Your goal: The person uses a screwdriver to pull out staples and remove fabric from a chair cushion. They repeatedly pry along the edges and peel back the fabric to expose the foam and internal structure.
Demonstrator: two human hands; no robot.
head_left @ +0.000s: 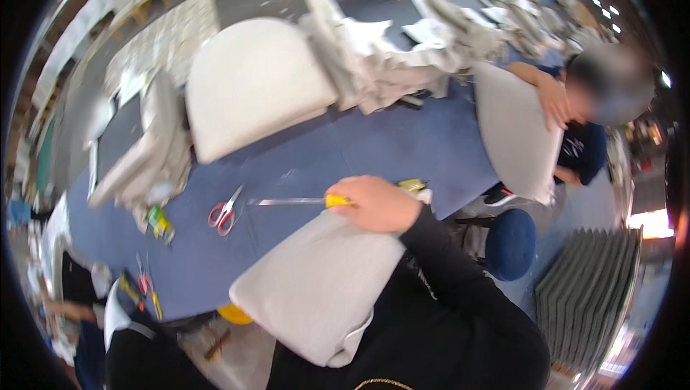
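Note:
My right hand (377,204) is closed around the yellow handle of a screwdriver (291,202), whose long metal shaft points left over the blue tabletop (309,153). Below that hand, a light grey fabric-covered cushion (316,286) leans between the table edge and my body, its cloth folded loosely at the lower corner. My left hand does not show. Red-handled scissors (225,216) lie with blades parted, left of the screwdriver tip. Just beyond my right hand sits a small yellow item (412,185), partly hidden.
A large upholstered cushion (255,88) stands across the table, beside fabric-draped frames (388,27). A green-yellow can-like item (159,223) lies at left. On the right, a co-worker holds another cushion (517,128); near them are a blue round stool (510,244) and stacked grey panels (593,296).

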